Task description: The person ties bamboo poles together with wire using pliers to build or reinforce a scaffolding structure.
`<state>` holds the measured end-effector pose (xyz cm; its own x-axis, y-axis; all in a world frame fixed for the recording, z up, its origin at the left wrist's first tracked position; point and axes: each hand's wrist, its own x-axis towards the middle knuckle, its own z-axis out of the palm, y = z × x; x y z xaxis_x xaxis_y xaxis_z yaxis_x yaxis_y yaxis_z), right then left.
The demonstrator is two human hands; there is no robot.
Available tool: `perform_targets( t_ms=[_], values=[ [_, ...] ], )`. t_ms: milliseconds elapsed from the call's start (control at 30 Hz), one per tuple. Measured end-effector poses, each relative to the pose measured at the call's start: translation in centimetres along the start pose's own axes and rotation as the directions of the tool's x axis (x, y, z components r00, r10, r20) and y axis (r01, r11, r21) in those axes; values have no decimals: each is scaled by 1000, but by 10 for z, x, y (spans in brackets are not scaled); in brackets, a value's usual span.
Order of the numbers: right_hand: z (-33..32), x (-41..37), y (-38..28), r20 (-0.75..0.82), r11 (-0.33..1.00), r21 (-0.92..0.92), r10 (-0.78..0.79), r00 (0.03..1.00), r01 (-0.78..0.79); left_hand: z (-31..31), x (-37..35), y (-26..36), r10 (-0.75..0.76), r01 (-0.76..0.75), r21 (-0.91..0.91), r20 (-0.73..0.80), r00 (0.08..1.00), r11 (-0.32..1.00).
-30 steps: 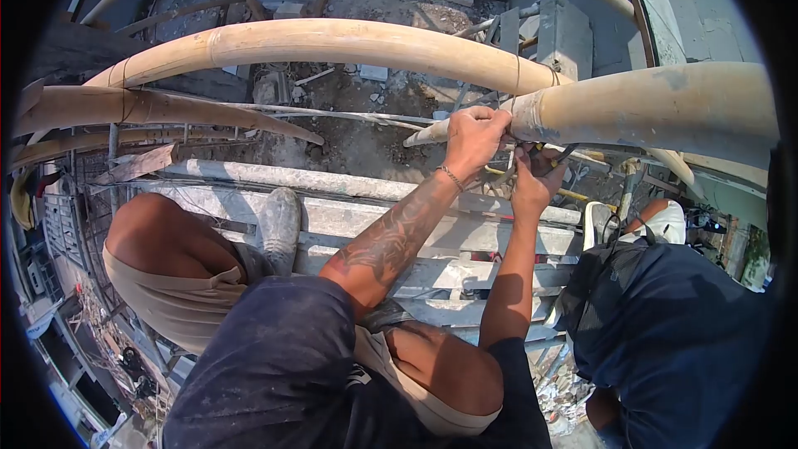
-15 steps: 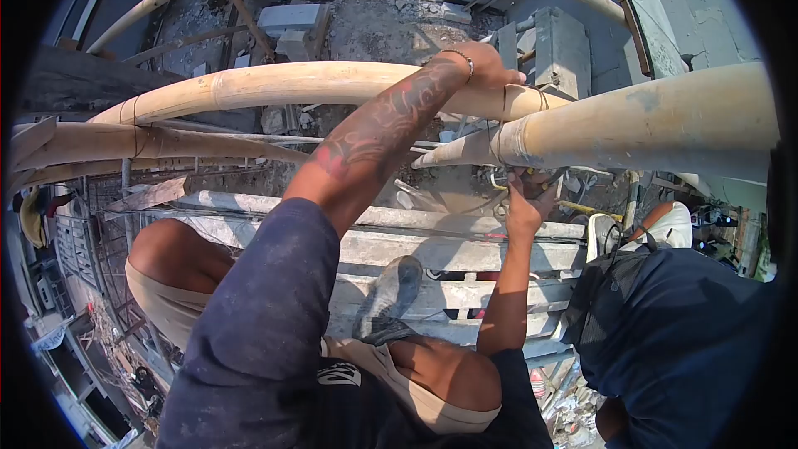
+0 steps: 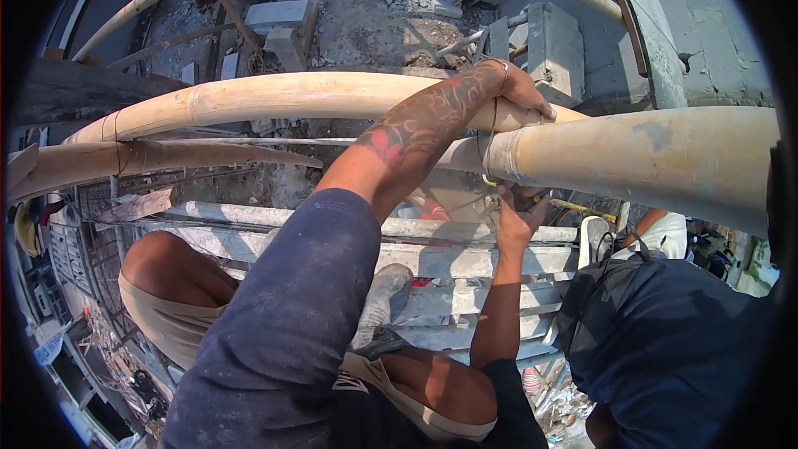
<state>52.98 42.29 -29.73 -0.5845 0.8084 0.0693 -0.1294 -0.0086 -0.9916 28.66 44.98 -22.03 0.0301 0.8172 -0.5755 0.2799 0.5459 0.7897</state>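
Observation:
My left hand (image 3: 527,90) reaches across the upper bamboo pole (image 3: 291,96), its fingers curled over the top beside the thicker bamboo pole (image 3: 648,145). Thin wire (image 3: 491,120) loops around the poles where they overlap, close to these fingers. Beneath the thick pole, my right hand (image 3: 517,220) is raised with its fingers closed around something dark and partly hidden, whose kind I cannot make out. A loose wire end shows just above its fingertips.
I squat on weathered planks (image 3: 449,262) above rubble-strewn ground. Another person in dark clothing (image 3: 682,341) sits close on the right, with a white shoe (image 3: 593,241) on the planks. Another bamboo pole (image 3: 166,156) crosses at left. Concrete blocks (image 3: 553,54) stand below.
My left hand has moved right and down along the pole to the overlap. My right hand stays under the thick pole, turned slightly. The view has shifted a little.

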Motion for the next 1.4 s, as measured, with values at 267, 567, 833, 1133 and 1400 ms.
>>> perform_targets(
  t_ms=[267,567,833,1133,1400],
  values=[
    [4,9,-7,-21,991,108,76,997,-73,62,-54,-31,215,-350,223,-975,-61,910],
    [-11,6,-8,43,996,12,88,995,-89,207,-56,-56,-178,-442,-415,-857,484,795],
    [7,1,-5,-61,973,207,119,991,-104,205,-52,-45,-268,-614,-447,-892,365,651],
    [25,-19,14,-338,971,238,75,938,9,215,-38,-51,-107,-496,-209,-968,226,843],
    [-6,-1,16,-31,962,264,74,997,-63,215,-40,-48,-286,-725,-564,-826,486,397]
  ],
)
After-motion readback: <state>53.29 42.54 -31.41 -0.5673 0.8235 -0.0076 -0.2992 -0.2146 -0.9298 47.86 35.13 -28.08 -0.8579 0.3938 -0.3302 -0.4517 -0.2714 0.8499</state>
